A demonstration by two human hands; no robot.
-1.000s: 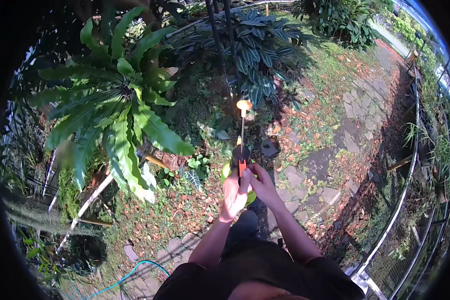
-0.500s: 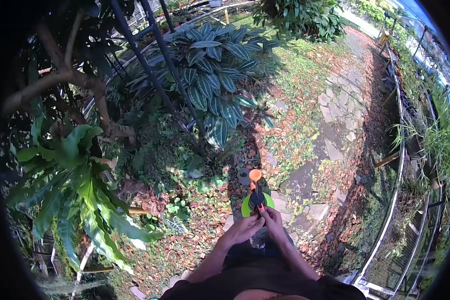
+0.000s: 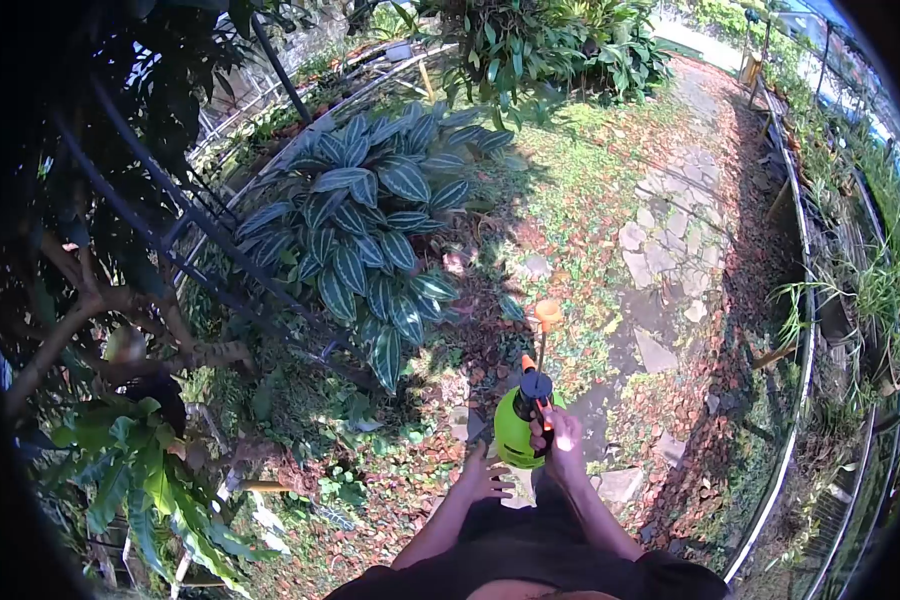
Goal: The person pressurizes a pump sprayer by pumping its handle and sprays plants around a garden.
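Observation:
A pump sprayer with a lime-green tank [image 3: 511, 430] and a black top stands out in front of my body. Its orange pump knob [image 3: 548, 311] rises on a thin rod, and an orange nozzle [image 3: 527, 362] points forward. Wrapped round the black handle on the sprayer's right side is my right hand [image 3: 566, 442]. Just left of the tank's lower part is my left hand [image 3: 484, 476], fingers apart and holding nothing. The tank's far side is hidden.
Broad striped-leaf plants [image 3: 370, 240] grow ahead on the left, beside a dark metal ladder-like frame [image 3: 170, 235]. A fern with long leaves [image 3: 160, 490] is near at left. Stone paving [image 3: 670, 235] runs ahead through leaf litter; a railing [image 3: 802, 300] follows the right side.
My left hand has come off the sprayer's top and moved down to the left, opening. The sprayer has shifted so more green tank shows. My view has turned and moved forward slightly.

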